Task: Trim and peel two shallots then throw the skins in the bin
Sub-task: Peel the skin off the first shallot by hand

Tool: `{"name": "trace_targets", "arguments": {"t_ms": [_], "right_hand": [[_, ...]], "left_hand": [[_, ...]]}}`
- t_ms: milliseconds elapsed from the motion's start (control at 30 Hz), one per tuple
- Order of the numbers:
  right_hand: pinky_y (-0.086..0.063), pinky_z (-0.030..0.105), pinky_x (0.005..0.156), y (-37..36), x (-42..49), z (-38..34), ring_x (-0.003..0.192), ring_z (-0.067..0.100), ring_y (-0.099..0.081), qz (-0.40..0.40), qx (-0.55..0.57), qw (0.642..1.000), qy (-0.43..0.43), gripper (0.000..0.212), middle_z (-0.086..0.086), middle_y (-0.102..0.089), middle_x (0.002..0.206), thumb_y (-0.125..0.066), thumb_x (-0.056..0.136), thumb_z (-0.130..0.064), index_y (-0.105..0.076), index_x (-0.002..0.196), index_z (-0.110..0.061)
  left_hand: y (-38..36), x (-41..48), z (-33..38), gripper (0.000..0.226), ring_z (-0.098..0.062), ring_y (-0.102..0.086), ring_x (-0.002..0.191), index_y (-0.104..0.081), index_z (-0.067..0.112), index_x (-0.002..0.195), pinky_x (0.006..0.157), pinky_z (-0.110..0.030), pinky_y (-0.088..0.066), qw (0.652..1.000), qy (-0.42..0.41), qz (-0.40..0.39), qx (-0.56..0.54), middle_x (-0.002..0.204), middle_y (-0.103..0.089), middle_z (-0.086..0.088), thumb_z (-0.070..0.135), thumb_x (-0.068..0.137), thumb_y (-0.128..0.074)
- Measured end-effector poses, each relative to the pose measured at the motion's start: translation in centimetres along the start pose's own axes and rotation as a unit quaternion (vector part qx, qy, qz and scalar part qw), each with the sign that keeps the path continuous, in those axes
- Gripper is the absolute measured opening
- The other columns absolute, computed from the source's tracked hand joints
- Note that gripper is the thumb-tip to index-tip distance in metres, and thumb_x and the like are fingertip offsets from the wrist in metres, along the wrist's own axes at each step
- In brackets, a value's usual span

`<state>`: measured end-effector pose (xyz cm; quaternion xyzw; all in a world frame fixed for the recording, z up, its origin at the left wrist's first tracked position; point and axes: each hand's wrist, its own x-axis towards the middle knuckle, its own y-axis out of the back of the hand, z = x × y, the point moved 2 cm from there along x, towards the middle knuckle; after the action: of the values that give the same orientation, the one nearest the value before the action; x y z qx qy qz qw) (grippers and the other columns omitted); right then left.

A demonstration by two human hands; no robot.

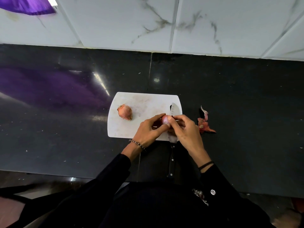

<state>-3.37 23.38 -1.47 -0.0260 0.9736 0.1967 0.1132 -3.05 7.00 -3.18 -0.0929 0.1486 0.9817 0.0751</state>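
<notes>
A pale pink, partly peeled shallot (165, 120) is held just above the white cutting board (141, 99). My left hand (148, 130) grips it from the left. My right hand (185, 129) pinches at its right side with thumb and fingertips. A second shallot (125, 112), still in its orange-brown skin, lies on the left part of the board. A knife (174, 109) lies on the board's right side, blade pointing away, its handle running under my hands. Loose reddish skins and a trimmed end (204, 124) lie on the counter right of the board.
The board sits on a dark glossy counter (65, 129) against a white marbled tile wall (164, 22). A purple object (28, 5) shows at the top left, mirrored in the counter. My dark sleeves fill the lower view.
</notes>
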Motion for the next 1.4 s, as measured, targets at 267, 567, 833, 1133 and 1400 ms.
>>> {"name": "trace_targets", "arguments": {"t_ms": [267,567,833,1133,1400], "right_hand": [[-0.055,0.013,0.080,-0.1,0.4,-0.9,0.094,-0.006,-0.068,0.004,-0.006,1.000,0.029,0.033,-0.014,-0.074,0.099,-0.061,0.094,-0.054,-0.071,0.112,-0.028],[-0.058,0.020,0.075,-0.1,0.7,-1.6,0.082,0.008,-0.070,0.043,-0.170,0.971,0.166,0.024,0.000,-0.076,0.091,-0.058,0.101,-0.026,-0.075,0.111,-0.013],[-0.051,0.010,0.066,0.7,1.0,-1.4,0.072,0.003,-0.065,0.076,-0.180,0.967,0.166,0.017,0.001,-0.074,0.085,-0.063,0.098,-0.015,-0.075,0.106,-0.008],[-0.051,0.007,0.078,1.6,0.6,-1.7,0.090,-0.006,-0.068,0.067,-0.066,0.989,0.111,0.019,-0.012,-0.073,0.097,-0.064,0.098,-0.025,-0.073,0.112,-0.016],[-0.051,0.006,0.076,1.7,0.6,-1.6,0.085,0.001,-0.072,0.088,0.006,0.994,0.064,0.013,-0.006,-0.076,0.091,-0.065,0.097,-0.022,-0.073,0.106,-0.016]], "left_hand": [[-0.1,1.6,0.8,0.038,-0.027,-0.072,0.090,-0.070,0.012,0.110,0.085,-0.036,-0.058,0.988,0.079,-0.010,-0.133,0.096,-0.073,-0.014,0.043,0.097,-0.052],[0.1,1.2,1.1,0.023,-0.022,-0.072,0.091,-0.071,0.015,0.107,0.079,-0.026,-0.057,0.982,0.055,0.010,-0.182,0.097,-0.073,-0.015,0.029,0.097,-0.056],[-0.2,1.1,1.2,0.027,-0.021,-0.070,0.100,-0.070,0.008,0.113,0.087,-0.030,-0.056,0.973,0.034,0.025,-0.226,0.106,-0.073,-0.012,0.025,0.099,-0.054],[-0.5,1.3,0.9,0.030,-0.030,-0.065,0.111,-0.067,0.009,0.117,0.095,-0.033,-0.053,0.934,0.085,0.008,-0.346,0.116,-0.069,-0.017,0.025,0.094,-0.057],[-0.4,1.5,0.9,0.041,-0.034,-0.065,0.112,-0.060,-0.006,0.121,0.098,-0.036,-0.052,0.901,0.135,0.012,-0.411,0.119,-0.066,-0.024,0.026,0.097,-0.054]]}}
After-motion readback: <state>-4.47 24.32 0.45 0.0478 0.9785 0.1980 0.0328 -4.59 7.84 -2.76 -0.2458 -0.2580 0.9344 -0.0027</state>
